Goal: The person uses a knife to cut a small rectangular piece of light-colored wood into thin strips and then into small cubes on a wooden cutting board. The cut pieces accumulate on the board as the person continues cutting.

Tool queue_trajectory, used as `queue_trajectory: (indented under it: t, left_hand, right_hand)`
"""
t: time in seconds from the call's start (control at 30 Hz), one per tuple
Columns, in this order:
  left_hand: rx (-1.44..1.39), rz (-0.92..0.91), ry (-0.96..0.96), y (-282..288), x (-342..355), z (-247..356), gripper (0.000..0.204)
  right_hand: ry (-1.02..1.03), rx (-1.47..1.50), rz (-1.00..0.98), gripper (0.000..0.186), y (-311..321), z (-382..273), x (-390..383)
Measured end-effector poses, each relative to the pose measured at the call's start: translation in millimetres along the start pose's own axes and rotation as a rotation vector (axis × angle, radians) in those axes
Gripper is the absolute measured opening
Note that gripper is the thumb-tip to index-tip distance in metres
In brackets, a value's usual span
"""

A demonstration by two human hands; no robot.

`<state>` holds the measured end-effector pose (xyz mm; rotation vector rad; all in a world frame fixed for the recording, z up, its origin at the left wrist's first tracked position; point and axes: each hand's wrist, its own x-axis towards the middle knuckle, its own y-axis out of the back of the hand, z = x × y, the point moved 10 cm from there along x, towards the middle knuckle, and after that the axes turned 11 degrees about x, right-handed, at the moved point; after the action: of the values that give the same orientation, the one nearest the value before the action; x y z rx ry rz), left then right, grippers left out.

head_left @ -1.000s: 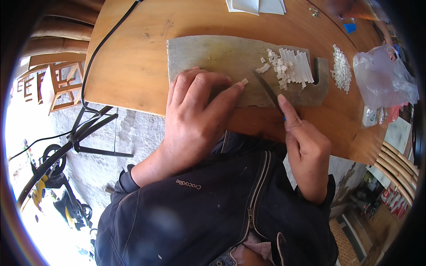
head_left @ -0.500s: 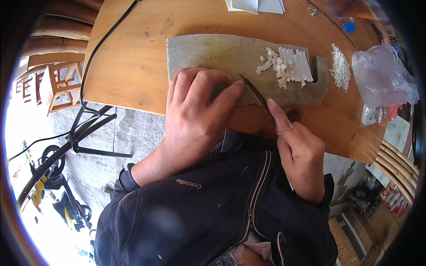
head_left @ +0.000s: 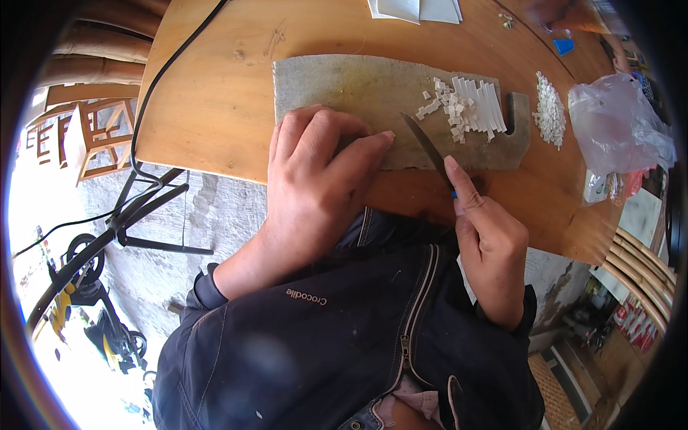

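Note:
A worn wooden cutting board (head_left: 344,80) lies along the table's near edge. My left hand (head_left: 312,168) rests curled on its left part, fingers bent under and thumb pointing right; whatever it holds is hidden beneath. My right hand (head_left: 493,233) is closed round the handle of a knife (head_left: 424,141). The dark blade points up and left over the board, a short gap from my left thumb. On the board's right side lie thin white strips (head_left: 481,104) in a row, with small white cut pieces (head_left: 454,115) scattered beside them.
Right of the board sits a heap of white bits (head_left: 550,111), then a clear plastic bag (head_left: 616,122). White papers (head_left: 416,8) and a small blue object (head_left: 563,46) lie at the far side. A black cable (head_left: 166,70) crosses the table's left. Another person's hand shows at far right.
The knife and my right hand have shifted slightly right, so the blade has come away from my left thumb. My left hand stays nearly in place.

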<state>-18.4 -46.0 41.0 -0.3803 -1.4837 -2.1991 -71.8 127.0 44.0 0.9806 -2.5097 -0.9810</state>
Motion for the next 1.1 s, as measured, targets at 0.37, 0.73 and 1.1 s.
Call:
queue_trajectory:
  t: [0.37,0.73,1.1]
  left_hand:
    - [0.014,-0.001,0.013,-1.3,12.3,1.6,0.021]
    - [0.125,0.015,0.033,-2.2,16.0,5.6,0.015]
    - [0.022,-0.013,-0.06,0.4,4.7,6.7,0.03]
  right_hand:
    - [0.028,0.068,0.029,0.074,3.8,-2.7,1.2]
    - [-0.139,0.14,0.134,0.058,16.4,8.6,-7.8]
    - [-0.18,0.172,0.088,0.061,1.8,1.1,-5.2]
